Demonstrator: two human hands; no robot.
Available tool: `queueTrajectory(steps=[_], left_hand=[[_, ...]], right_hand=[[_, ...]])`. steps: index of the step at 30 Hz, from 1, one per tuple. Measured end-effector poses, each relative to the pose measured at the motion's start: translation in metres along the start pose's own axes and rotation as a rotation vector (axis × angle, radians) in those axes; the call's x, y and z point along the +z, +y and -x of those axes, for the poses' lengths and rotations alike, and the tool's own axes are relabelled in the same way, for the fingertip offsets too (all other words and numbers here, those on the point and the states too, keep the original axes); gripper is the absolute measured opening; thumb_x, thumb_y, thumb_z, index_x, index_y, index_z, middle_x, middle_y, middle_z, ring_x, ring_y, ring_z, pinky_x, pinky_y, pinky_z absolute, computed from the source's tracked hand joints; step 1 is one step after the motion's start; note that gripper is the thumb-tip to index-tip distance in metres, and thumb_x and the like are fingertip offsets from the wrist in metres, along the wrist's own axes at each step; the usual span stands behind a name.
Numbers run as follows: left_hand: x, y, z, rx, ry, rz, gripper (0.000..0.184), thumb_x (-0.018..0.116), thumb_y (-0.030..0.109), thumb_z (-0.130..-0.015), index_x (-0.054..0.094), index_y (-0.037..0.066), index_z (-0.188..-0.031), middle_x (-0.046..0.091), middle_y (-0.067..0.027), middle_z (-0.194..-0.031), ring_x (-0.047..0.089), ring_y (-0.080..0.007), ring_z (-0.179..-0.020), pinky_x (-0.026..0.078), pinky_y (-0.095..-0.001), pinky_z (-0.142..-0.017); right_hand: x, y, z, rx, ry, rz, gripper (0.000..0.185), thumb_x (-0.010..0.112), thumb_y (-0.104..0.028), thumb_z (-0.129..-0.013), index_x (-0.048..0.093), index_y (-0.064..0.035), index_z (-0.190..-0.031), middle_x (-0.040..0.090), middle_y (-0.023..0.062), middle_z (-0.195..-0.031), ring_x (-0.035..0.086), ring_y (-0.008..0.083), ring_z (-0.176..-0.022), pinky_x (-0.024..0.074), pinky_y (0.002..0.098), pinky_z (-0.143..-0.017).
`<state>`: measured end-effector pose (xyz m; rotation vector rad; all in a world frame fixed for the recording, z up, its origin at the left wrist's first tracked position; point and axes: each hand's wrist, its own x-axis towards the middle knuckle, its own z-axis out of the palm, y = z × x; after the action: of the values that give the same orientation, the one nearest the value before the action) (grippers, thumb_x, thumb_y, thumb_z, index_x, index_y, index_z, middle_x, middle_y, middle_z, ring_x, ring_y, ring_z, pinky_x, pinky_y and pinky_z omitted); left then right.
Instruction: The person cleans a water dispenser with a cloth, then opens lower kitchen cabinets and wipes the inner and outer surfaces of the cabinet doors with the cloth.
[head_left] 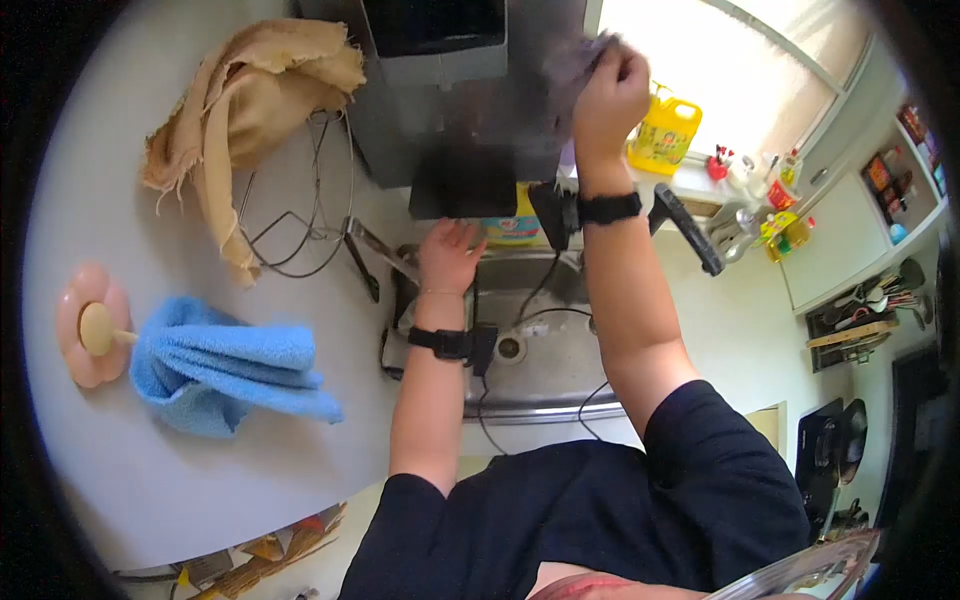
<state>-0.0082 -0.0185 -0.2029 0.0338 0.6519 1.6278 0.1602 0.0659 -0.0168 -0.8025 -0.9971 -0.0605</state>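
My right hand [612,92] is raised and closed around a greyish-purple cloth [578,68], which is partly blurred. The cloth is by the right side of a dark, shiny box-like unit [455,130] above the sink. Lower down, my left hand [450,256] has its fingers apart near the unit's lower edge, holding nothing that I can see. Whether its fingertips touch the edge, I cannot tell. Behind that edge, a yellow and turquoise package [512,228] shows in part. Both wrists wear black straps with small devices.
Below my arms is a steel sink [540,375] with dark cables across it. A yellow jug [664,132] stands by the window. On the left wall hang a blue towel [225,365] on a flower-shaped hook [95,325] and a tan cloth [265,95] over a wire rack [320,215].
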Motion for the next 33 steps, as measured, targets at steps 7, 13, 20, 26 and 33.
queueTrajectory(steps=[7,13,20,26,33], left_hand=[[-0.005,0.002,-0.001,-0.007,-0.115,0.065,0.012,0.054,0.018,-0.082,0.048,0.008,-0.084,0.042,-0.0149,-0.113,0.036,-0.0299,-0.117,0.029,-0.0499,-0.102],[-0.008,0.002,-0.002,0.0,-0.074,0.048,0.015,0.052,0.019,-0.083,0.05,0.006,-0.09,0.043,-0.0145,-0.114,0.038,-0.0288,-0.117,0.028,-0.0505,-0.102],[-0.015,0.0,-0.002,-0.015,-0.153,0.048,0.016,0.054,0.014,-0.081,0.051,0.009,-0.096,0.048,-0.01,-0.109,0.04,-0.0264,-0.117,0.031,-0.0498,-0.098],[-0.024,-0.005,-0.011,-0.008,-0.212,0.051,0.024,0.054,0.014,-0.081,0.048,0.01,-0.105,0.049,-0.0083,-0.108,0.04,-0.0256,-0.116,0.031,-0.0497,-0.097],[-0.019,-0.006,-0.003,0.02,-0.162,-0.009,0.054,0.045,0.023,-0.09,0.023,0.011,-0.138,0.034,-0.01,-0.134,0.027,-0.0277,-0.128,0.026,-0.0491,-0.101]], right_hand=[[0.078,-0.021,-0.087,-0.598,-0.274,-0.024,0.024,0.051,-0.015,-0.085,0.054,0.0012,-0.103,0.06,0.0135,-0.103,0.053,0.0303,-0.101,0.0406,0.0381,-0.088],[0.053,0.042,0.0,-0.865,-0.475,0.393,0.049,0.051,-0.001,-0.07,0.048,-0.0003,-0.119,0.053,0.0174,-0.113,0.054,0.0331,-0.094,0.0405,0.0413,-0.081],[0.003,0.126,0.124,-0.769,-1.222,0.326,0.046,0.047,-0.006,-0.077,0.047,-0.0043,-0.122,0.052,0.0184,-0.115,0.052,0.0322,-0.098,0.0403,0.039,-0.087],[0.079,0.081,0.106,-1.214,-1.42,0.253,0.039,0.048,-0.014,-0.082,0.048,-0.0063,-0.12,0.054,0.0134,-0.115,0.051,0.0281,-0.106,0.0395,0.0344,-0.093],[0.153,0.007,0.104,-1.191,-1.257,0.145,0.043,0.049,-0.006,-0.078,0.048,-0.0053,-0.12,0.054,0.0122,-0.115,0.051,0.0265,-0.107,0.0393,0.0335,-0.094]])
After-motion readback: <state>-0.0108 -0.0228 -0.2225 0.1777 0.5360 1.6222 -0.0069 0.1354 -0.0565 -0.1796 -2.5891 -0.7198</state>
